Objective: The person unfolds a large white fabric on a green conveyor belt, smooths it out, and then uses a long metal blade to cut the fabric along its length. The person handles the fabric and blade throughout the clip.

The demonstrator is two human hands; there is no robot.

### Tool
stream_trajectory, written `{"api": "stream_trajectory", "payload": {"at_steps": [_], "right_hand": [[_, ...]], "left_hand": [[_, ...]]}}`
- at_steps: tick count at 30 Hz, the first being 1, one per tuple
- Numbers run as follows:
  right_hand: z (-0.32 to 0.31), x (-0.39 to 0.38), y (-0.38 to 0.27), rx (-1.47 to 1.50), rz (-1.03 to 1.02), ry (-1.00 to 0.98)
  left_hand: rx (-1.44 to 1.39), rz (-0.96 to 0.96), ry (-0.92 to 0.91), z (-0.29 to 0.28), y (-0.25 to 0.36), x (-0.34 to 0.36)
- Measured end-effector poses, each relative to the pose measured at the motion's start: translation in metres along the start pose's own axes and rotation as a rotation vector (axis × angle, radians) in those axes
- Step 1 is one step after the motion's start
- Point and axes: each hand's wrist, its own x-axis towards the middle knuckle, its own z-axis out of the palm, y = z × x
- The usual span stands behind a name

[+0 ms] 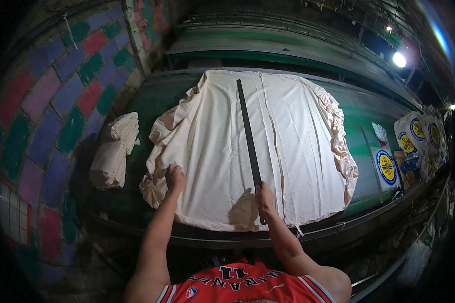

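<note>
A large cream cloth [217, 151] lies spread on the green table, with bunched folds along its left and right sides. Near its lower left folds, my left hand [176, 179] is closed on the cloth with bent fingers. My right hand [264, 196] grips a long dark straightedge [248, 126] close to its near end, where a small hole shows. The straightedge lies lengthwise on the cloth, pointing away from me and slightly left. Just to its right, a seam or overlapping edge runs down the cloth.
A folded bundle of cream cloth [111, 159] sits at the table's left. On the right are printed cloth pieces [387, 166] with round blue and yellow emblems, beside a cardboard box [405, 174]. A painted block wall [60, 116] borders the left; another long green table [268, 43] stands beyond.
</note>
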Motion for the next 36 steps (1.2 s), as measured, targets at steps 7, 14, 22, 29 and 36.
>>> {"api": "stream_trajectory", "payload": {"at_steps": [7,14,22,29,36], "right_hand": [[0.018,-0.048,-0.066,0.459,0.295,-0.187],[0.048,-0.086,-0.152,0.717,0.486,-0.278],[0.066,-0.098,-0.19,0.579,0.569,-0.252],[0.044,-0.101,-0.204,0.576,0.599,-0.213],[0.039,-0.111,-0.223,0.44,0.498,-0.27]], "left_hand": [[0.13,-0.058,0.26,-0.009,-0.074,0.092],[-0.056,-0.324,0.137,0.009,-0.136,0.174],[-1.404,-0.973,-0.156,0.027,-0.181,0.233],[-2.161,-0.608,0.129,-0.065,-0.183,0.249],[-1.813,-0.348,-0.138,-0.083,-0.15,0.211]]}}
